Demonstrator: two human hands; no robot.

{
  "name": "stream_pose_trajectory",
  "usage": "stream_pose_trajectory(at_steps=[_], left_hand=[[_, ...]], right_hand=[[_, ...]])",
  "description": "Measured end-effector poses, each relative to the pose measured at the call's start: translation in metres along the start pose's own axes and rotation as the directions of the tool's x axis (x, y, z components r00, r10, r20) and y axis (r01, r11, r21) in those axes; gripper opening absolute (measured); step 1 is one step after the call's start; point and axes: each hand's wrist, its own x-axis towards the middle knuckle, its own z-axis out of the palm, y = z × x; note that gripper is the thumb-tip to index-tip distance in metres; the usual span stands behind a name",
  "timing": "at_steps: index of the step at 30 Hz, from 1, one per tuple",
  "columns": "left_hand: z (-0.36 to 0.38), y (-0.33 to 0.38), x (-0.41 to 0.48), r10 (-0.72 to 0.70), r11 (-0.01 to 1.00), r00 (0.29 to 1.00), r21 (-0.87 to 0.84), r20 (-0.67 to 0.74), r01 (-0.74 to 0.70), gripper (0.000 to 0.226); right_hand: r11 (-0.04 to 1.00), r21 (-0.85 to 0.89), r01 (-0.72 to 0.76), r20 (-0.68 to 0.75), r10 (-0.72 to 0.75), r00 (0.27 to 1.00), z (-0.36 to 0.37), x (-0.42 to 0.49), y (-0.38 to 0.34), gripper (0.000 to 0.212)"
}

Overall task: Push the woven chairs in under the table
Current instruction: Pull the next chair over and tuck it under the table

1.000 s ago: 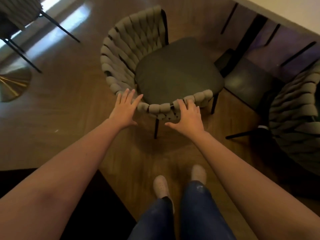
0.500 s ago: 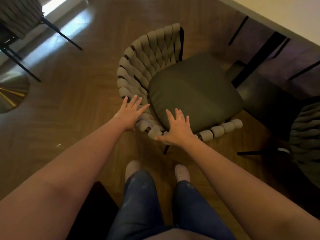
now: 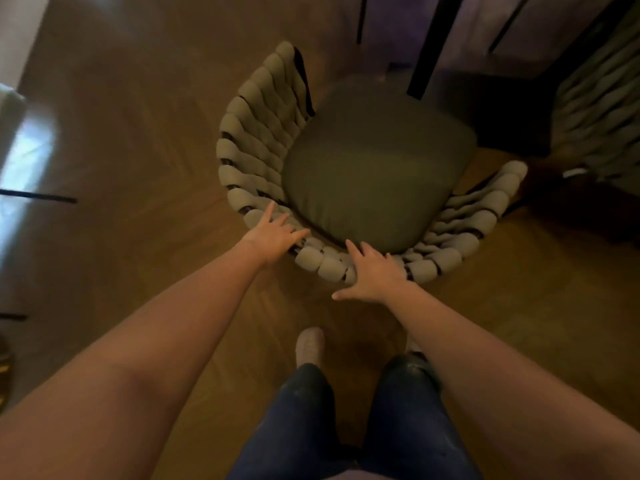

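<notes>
A woven chair [image 3: 252, 133] with a grey-green padded back and a dark olive seat cushion stands in the middle of the view, its seat pointing toward a black table leg [image 3: 427, 46] at the top. My left hand [image 3: 273, 230] lies with straight fingers on the left part of the curved woven backrest. My right hand [image 3: 372, 275] presses flat on the backrest's near rim, thumb spread. A second woven chair [image 3: 595, 109] shows at the right edge, partly cut off. The table top is out of view.
Wooden herringbone floor [image 3: 138, 133] surrounds the chair. Thin black legs of another piece of furniture [image 3: 38, 197] lie at the left edge near a bright patch of light. My legs in dark jeans [image 3: 346, 420] and my feet stand just behind the chair.
The chair has slid toward the table, its cushion front now reaching the black table leg. I have stepped closer, and both hands have stayed on the backrest.
</notes>
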Motion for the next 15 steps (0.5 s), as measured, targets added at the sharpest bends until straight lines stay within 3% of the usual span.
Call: stream_pose_trajectory(at_steps=[4,8,15], left_hand=[[0.013,-0.020,0.013,0.113,0.992,0.992,0.055,-0.057,-0.110,0.071],[0.021,-0.028,0.024,0.228,0.973,0.962,0.007,-0.153,-0.230,0.048],[0.007,-0.021,0.040,0.281,0.957,0.931,0.002,-0.234,-0.289,0.034]], right_hand=[[0.999,0.017,-0.045,-0.130,0.046,0.990,0.013,0.004,-0.018,0.091],[0.996,0.054,-0.075,-0.277,0.087,0.957,0.024,0.004,-0.025,0.035],[0.990,0.055,-0.129,-0.295,0.139,0.945,0.015,0.007,-0.006,0.035]])
